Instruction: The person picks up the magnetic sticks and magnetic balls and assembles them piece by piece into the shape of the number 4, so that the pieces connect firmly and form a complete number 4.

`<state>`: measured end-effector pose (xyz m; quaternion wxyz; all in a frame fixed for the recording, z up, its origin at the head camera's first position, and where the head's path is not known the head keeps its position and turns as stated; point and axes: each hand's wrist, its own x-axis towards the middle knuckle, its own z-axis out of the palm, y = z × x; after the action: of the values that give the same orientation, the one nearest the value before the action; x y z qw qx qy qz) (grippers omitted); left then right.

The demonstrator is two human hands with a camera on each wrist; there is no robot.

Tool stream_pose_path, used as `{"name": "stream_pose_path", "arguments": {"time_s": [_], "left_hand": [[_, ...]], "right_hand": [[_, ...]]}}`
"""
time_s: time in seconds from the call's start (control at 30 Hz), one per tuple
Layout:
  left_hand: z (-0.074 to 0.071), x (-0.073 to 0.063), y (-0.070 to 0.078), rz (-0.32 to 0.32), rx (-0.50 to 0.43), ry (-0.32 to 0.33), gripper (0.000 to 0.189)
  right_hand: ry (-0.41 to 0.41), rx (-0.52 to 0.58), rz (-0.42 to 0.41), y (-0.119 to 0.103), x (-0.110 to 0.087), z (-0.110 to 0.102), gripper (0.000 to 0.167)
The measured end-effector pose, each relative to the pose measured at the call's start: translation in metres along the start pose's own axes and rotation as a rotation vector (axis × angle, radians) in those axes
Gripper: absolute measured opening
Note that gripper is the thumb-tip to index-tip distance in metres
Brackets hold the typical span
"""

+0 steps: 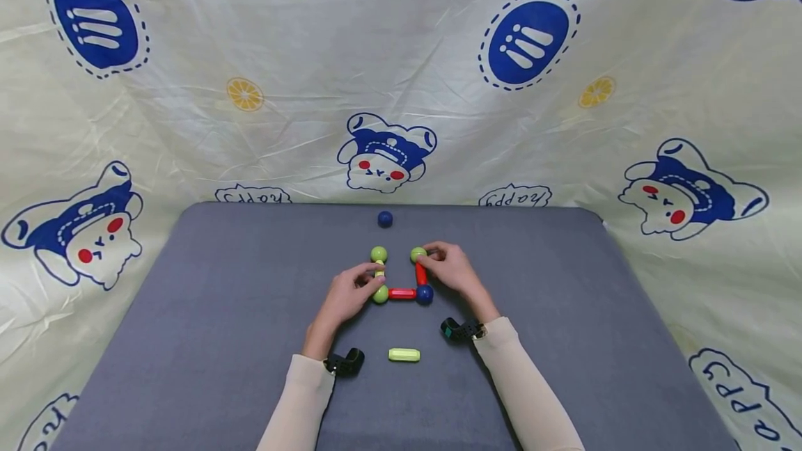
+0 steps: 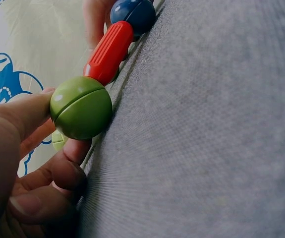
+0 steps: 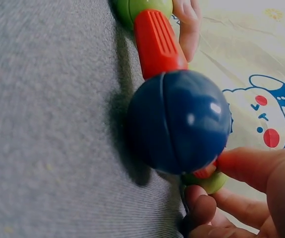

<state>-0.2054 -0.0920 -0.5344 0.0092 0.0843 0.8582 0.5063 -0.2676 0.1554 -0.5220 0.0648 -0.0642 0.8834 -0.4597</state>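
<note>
A three-sided ball-and-rod frame lies on the grey table between my hands. Its left side is a yellow-green rod [image 1: 379,271], with a far-left green ball [image 1: 379,254] and a near-left green ball [image 2: 82,107] at its ends. My left hand [image 1: 348,292] pinches this side, thumb close to the near ball. The near side is a red rod [image 1: 402,294], joined to a blue ball [image 3: 179,121] at the right corner. A second red rod [image 1: 421,274] runs away from that corner to the far-right green ball [image 1: 418,254], which my right hand [image 1: 452,267] pinches where they join.
A loose blue ball [image 1: 385,219] sits near the table's far edge. Nearer me, between my forearms, lies a loose yellow-green rod [image 1: 404,355]. A printed cloth [image 1: 438,159] hangs behind and beside the grey table [image 1: 250,339].
</note>
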Motion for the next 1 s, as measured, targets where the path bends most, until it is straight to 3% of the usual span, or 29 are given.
{"name": "stream_pose_path", "arguments": {"time_s": [0.63,1.0], "left_hand": [[0.001,0.000,0.003,0.006,0.000,-0.001,0.028],[0.000,-0.001,0.002,-0.004,0.007,-0.012,0.029]], "right_hand": [[-0.012,0.061,0.023,-0.002,-0.013,-0.010,0.041],[-0.056,-0.014,-0.007,-0.004,-0.047,-0.022,0.056]]}}
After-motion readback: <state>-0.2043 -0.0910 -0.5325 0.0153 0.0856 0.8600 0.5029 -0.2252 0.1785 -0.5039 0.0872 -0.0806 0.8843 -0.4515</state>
